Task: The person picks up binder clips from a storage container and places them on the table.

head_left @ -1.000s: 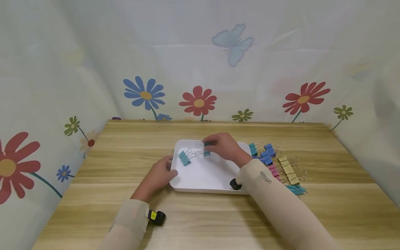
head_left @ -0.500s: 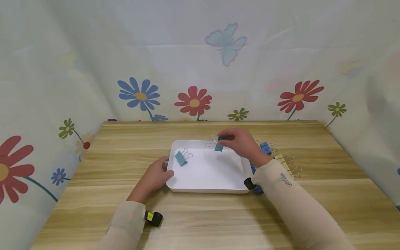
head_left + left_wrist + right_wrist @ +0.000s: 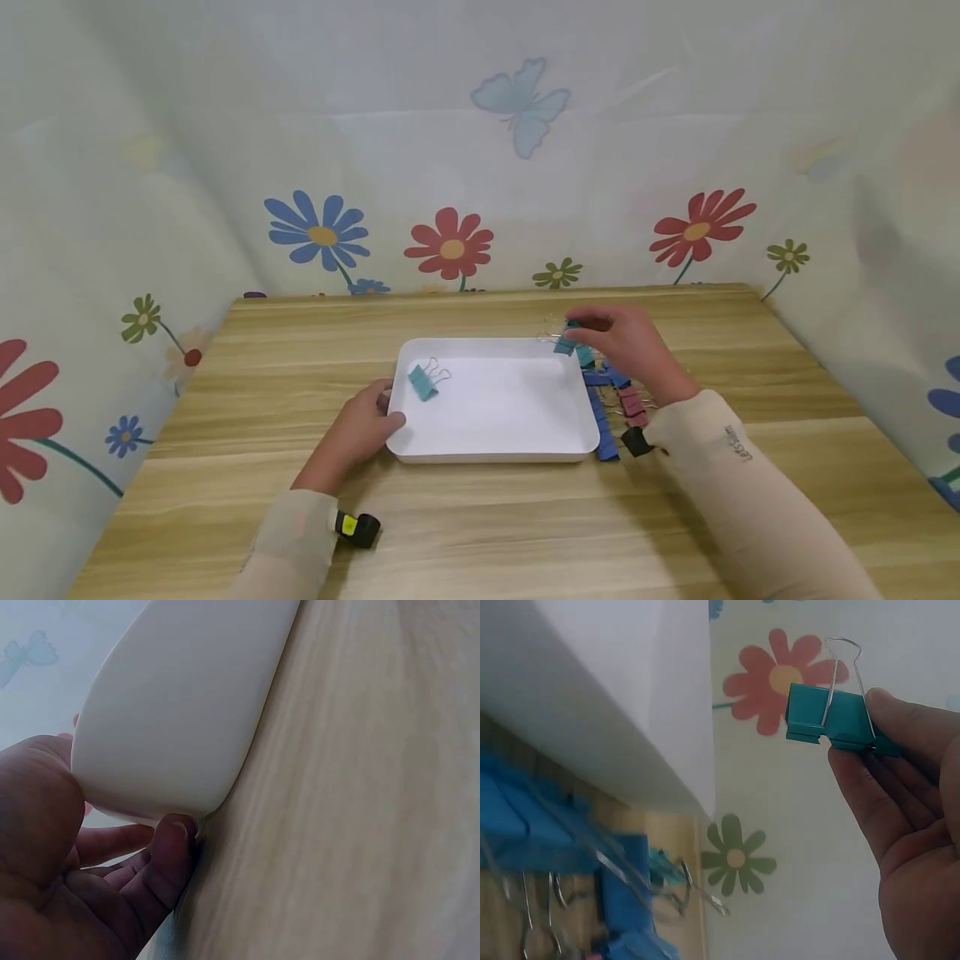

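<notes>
A teal binder clip (image 3: pixel 829 716) with wire handles is pinched between the thumb and fingers of my right hand (image 3: pixel 630 346). In the head view that clip overlaps the back right corner of the white tray (image 3: pixel 491 408). My left hand (image 3: pixel 358 429) grips the tray's left wall, thumb at the rim, and the left wrist view shows the fingers curled under the tray's edge (image 3: pixel 180 697). Inside the tray, near its left side, lies another teal binder clip (image 3: pixel 423 382), handles pointing right.
Right of the tray lie several more binder clips: blue clips (image 3: pixel 602 429) along its wall, pink clips (image 3: pixel 633 406) beside them, and a teal clip (image 3: pixel 585 357) at the back. My right forearm hides part of this group. A flowered curtain (image 3: pixel 375 150) hangs behind the wooden table (image 3: pixel 480 525).
My right hand has carried the teal binder clip up and right, from inside the tray to its back right corner. The left hand keeps its grip on the tray.
</notes>
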